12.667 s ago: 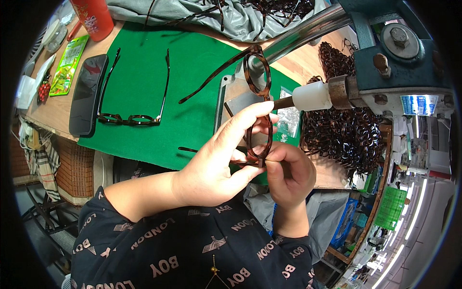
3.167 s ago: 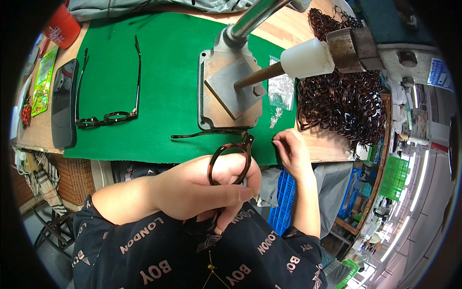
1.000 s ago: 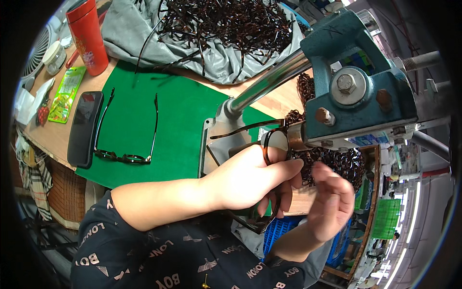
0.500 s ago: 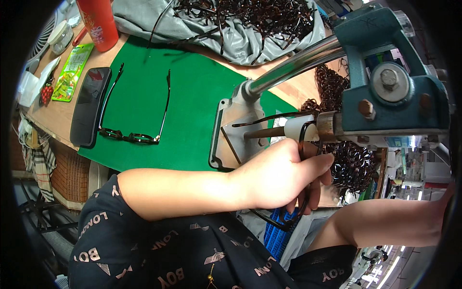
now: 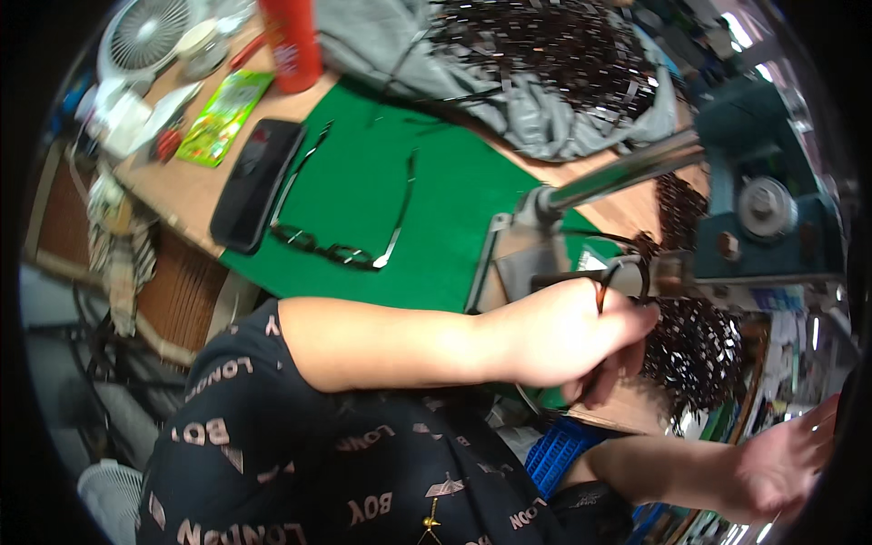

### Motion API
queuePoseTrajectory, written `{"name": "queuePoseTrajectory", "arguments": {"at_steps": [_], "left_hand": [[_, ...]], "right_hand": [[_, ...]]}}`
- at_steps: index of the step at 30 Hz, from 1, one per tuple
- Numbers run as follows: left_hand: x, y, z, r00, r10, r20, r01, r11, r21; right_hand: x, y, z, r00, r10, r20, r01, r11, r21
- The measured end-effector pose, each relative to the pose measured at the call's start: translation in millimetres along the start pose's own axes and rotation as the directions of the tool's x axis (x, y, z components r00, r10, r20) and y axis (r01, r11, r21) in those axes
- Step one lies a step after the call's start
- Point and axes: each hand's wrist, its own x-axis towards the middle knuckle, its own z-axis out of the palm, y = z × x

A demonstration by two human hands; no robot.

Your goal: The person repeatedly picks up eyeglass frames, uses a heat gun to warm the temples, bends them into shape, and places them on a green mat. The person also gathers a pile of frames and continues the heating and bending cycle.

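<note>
My left hand [image 5: 581,336] is closed around a dark eyeglass frame [image 5: 646,272]. It holds the frame by the metal nose of a teal bench press [image 5: 749,118]; part of the frame is hidden behind my fingers. Whether the frame touches the press is too blurred to tell. At the lower right, my right hand [image 5: 783,468] is off the table, beside the press. Its fingers are smeared and run into the dark rim of the picture. Another pair of glasses [image 5: 343,254] lies with its temples spread on the green mat [image 5: 436,209].
A black phone [image 5: 259,186], a green packet [image 5: 227,118] and a red cup [image 5: 292,45] stand or lie at the left. Dark frame parts [image 5: 545,54] are heaped on grey cloth [image 5: 372,45] at the back. More pile up [image 5: 695,354] beyond the press. A blue basket [image 5: 563,454] sits below.
The whole view has swung, so the table appears shifted rightward. My right hand has come into view at the lower right. My left hand still grips the eyeglass frame by the press.
</note>
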Motion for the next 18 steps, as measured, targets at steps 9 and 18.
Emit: {"name": "queuePoseTrajectory", "arguments": {"at_steps": [9,18], "left_hand": [[-118,-33,-53,0.968,-0.198,-0.156,0.235,0.488,0.84],[-29,87,-188,0.613,0.783,-0.109,0.348,-0.144,0.927]], "right_hand": [[-141,30,-19,0.738,0.673,0.048,-0.647,0.727,-0.232],[-166,1,-55,0.654,0.757,-0.004,-0.744,0.642,-0.186]]}}
